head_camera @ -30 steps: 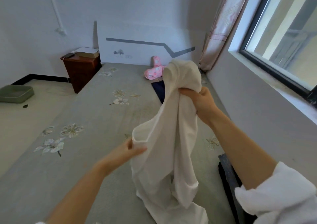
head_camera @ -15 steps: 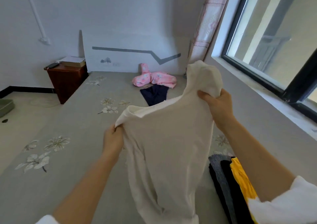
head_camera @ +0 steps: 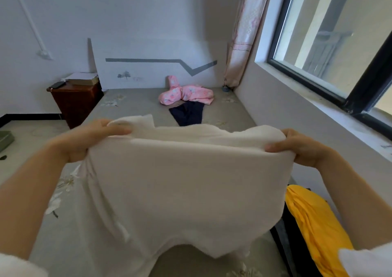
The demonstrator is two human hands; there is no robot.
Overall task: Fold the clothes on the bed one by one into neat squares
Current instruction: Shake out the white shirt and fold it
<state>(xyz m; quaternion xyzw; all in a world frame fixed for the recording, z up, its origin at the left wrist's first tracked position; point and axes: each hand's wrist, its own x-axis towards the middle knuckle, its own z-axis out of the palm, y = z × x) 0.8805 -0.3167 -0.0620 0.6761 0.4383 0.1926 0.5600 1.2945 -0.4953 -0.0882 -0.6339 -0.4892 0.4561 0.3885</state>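
Left hand [head_camera: 84,143] and right hand [head_camera: 307,147] grip the white garment [head_camera: 180,191] stretched crosswise, its body seemingly hanging downward.

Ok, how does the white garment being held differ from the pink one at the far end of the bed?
The white garment is plain; the pink flowered garment has a pale print. The white garment is stretched wide between the left hand and right hand; the pink flowered garment lies bunched on the bed, untouched. The white one is near the camera, the pink one by the far wall. Neither is folded.
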